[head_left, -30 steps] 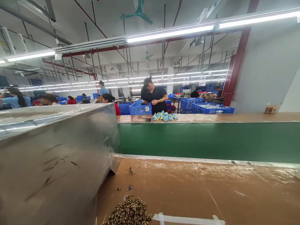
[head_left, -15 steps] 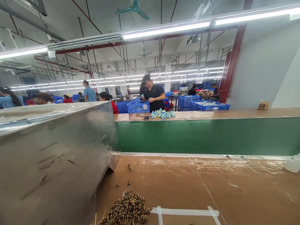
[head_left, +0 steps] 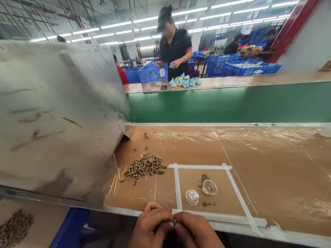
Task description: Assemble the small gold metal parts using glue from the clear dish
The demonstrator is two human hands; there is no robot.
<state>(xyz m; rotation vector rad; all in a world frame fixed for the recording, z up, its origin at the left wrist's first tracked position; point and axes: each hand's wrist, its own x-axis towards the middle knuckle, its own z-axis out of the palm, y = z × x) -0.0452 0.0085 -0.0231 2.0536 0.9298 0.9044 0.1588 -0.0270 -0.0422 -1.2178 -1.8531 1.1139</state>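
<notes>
My left hand [head_left: 151, 227] and my right hand [head_left: 198, 231] meet at the near edge of the brown table [head_left: 258, 162], fingers curled and pinched together on a tiny dark piece [head_left: 174, 223] between them. Just beyond my hands, a square marked in white tape [head_left: 178, 186] holds two small clear round caps [head_left: 192, 197] [head_left: 209, 187]. A heap of small dark-and-yellow beads [head_left: 144, 166] lies left of the square, with a few thin sticks [head_left: 115, 179] beside it.
A large metal housing [head_left: 57, 117] fills the left. A green conveyor belt [head_left: 232, 103] runs behind the table. Across it, a person in a black shirt [head_left: 174, 48] handles blue packets [head_left: 183, 82]. Blue crates [head_left: 232, 65] stand farther back. More beads [head_left: 14, 229] lie at lower left.
The view has tilted down sharply: my two hands, the taped square and the clear caps have come into sight at the table's near edge. The bead heap now appears farther up.
</notes>
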